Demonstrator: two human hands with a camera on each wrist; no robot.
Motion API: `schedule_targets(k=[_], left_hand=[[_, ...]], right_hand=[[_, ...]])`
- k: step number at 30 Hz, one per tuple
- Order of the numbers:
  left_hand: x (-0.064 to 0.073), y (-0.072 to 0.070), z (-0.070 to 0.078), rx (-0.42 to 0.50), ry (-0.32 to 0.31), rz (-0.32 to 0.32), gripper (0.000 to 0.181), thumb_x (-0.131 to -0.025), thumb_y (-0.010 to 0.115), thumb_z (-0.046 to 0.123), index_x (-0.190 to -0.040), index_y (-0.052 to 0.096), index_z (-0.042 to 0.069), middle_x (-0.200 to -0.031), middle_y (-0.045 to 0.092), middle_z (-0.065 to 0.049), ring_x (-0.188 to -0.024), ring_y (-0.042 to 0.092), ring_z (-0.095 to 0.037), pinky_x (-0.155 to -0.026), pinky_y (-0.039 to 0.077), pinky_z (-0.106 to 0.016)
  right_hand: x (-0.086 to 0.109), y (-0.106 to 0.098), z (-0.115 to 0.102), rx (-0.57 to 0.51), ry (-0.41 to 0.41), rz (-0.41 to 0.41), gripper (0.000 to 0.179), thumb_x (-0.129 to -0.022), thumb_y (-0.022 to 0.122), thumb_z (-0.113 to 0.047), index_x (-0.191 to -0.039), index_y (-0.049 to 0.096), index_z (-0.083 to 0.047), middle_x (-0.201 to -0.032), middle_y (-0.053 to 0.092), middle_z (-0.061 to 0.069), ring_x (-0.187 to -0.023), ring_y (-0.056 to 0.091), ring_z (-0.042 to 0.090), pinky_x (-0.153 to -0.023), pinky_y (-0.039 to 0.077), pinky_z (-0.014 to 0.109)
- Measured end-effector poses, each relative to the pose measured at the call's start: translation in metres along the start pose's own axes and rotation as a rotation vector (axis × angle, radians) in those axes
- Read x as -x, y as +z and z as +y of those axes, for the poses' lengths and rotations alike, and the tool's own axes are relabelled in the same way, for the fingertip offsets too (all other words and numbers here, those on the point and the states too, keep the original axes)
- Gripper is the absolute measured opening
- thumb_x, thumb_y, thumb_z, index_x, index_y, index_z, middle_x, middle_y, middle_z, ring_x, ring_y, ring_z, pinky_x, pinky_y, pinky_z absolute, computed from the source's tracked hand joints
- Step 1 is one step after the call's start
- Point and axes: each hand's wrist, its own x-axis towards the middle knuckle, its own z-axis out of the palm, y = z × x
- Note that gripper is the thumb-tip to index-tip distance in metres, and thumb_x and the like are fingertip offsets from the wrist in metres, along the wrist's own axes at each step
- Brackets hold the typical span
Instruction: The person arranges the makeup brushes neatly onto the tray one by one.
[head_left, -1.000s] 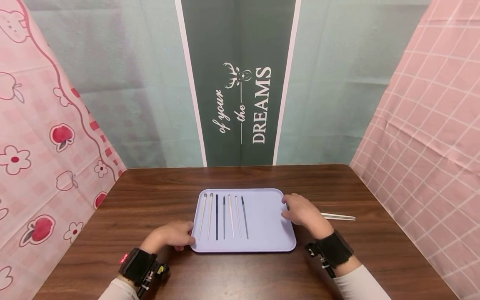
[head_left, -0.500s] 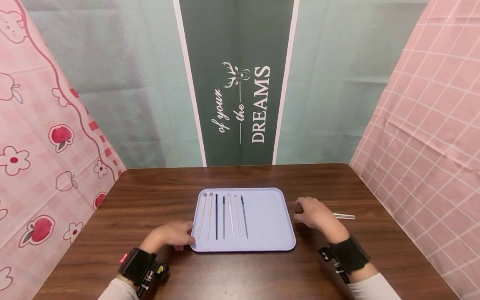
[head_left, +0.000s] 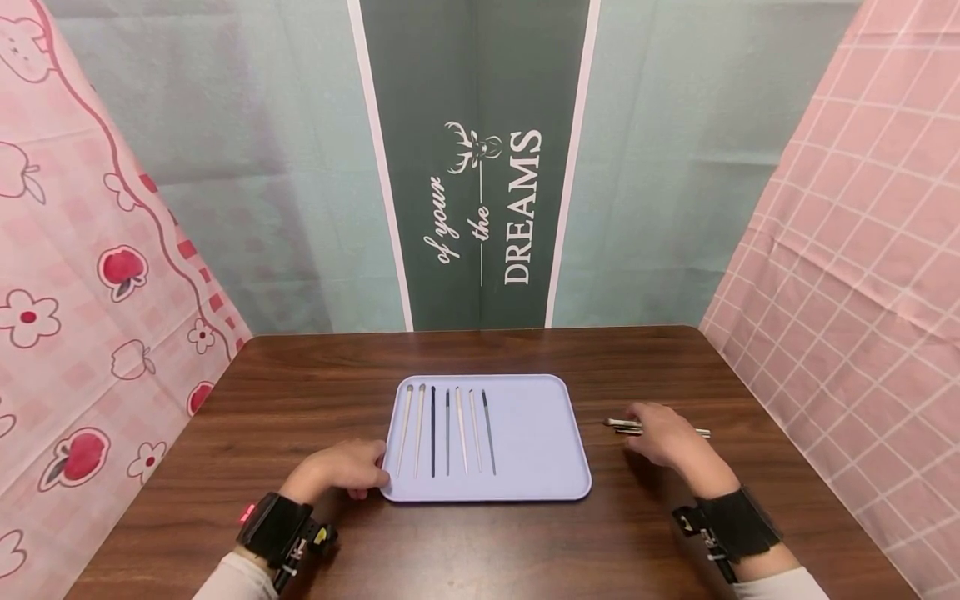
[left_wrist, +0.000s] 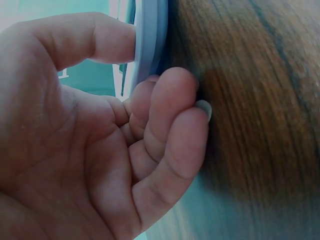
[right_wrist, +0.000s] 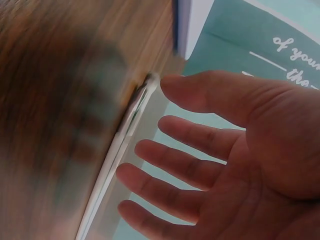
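Note:
The lilac tray (head_left: 536, 437) holds several slim makeup brushes (head_left: 461, 429), laid side by side across its left half with tips at the far end. My left hand (head_left: 347, 467) grips the tray's left edge near the front corner; in the left wrist view the thumb (left_wrist: 112, 42) lies on the rim and the other fingers curl below it. My right hand (head_left: 667, 435) hovers over loose makeup brushes (head_left: 618, 423) on the table right of the tray. In the right wrist view its fingers (right_wrist: 165, 187) are spread apart beside those brushes (right_wrist: 117, 140), holding nothing.
A brown wood-grain table (head_left: 480, 550) carries everything. A green cloth backdrop (head_left: 315, 167) hangs behind it, with pink cloths at the left (head_left: 82, 333) and right (head_left: 847, 275). Each wrist wears a black strap with a camera.
My right hand has moved rightward from the tray's right edge to above the loose brushes, whose tips now show at its left. The left hand and tray have stayed put.

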Motion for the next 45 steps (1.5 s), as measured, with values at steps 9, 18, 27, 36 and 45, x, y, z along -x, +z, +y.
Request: schedule_targets(k=[9,18,27,36,45], left_hand=[[-0.001,0.0,-0.001,-0.002,-0.003,0.002,0.016,-0.082,0.07,0.015,-0.083,0.054,0.009,-0.067,0.059,-0.005,-0.054,0.06,-0.017,-0.051,0.052,-0.03],[0.0,0.0,0.001,0.001,0.0,0.013,0.017,-0.081,0.07,0.014,-0.083,0.054,0.009,-0.068,0.058,-0.006,-0.055,0.06,-0.018,-0.052,0.053,-0.032],[0.0,0.002,-0.001,0.012,0.016,0.027,0.016,-0.078,0.068,0.011,-0.079,0.052,0.009,-0.064,0.059,-0.005,-0.052,0.059,-0.017,-0.05,0.053,-0.031],[0.001,0.002,0.0,0.012,0.014,0.023,0.016,-0.079,0.069,0.011,-0.081,0.053,0.009,-0.066,0.059,-0.006,-0.054,0.06,-0.018,-0.051,0.054,-0.032],[0.0,0.001,-0.001,0.007,0.003,0.01,0.016,-0.079,0.069,0.013,-0.081,0.053,0.01,-0.066,0.059,-0.005,-0.054,0.06,-0.017,-0.051,0.053,-0.031]], right_hand=[[0.004,-0.002,0.013,0.011,0.02,-0.016,0.033,-0.085,0.074,-0.012,-0.111,0.064,0.005,-0.104,0.065,0.022,-0.098,0.063,0.039,-0.081,0.051,0.054],[0.009,-0.002,0.025,0.036,0.012,-0.019,0.028,-0.085,0.074,-0.013,-0.106,0.064,0.003,-0.105,0.064,0.026,-0.1,0.062,0.044,-0.081,0.051,0.054],[0.007,-0.001,0.03,0.08,-0.001,-0.028,0.02,-0.085,0.073,-0.007,-0.101,0.066,0.002,-0.095,0.063,0.016,-0.09,0.063,0.035,-0.078,0.052,0.05],[0.007,0.0,0.035,0.083,-0.006,-0.008,0.014,-0.083,0.071,-0.001,-0.096,0.066,-0.001,-0.091,0.061,0.014,-0.087,0.062,0.032,-0.076,0.053,0.048],[0.005,0.001,0.037,0.091,0.005,-0.012,0.01,-0.082,0.067,0.002,-0.088,0.062,-0.006,-0.086,0.062,0.009,-0.081,0.061,0.026,-0.071,0.052,0.044]])
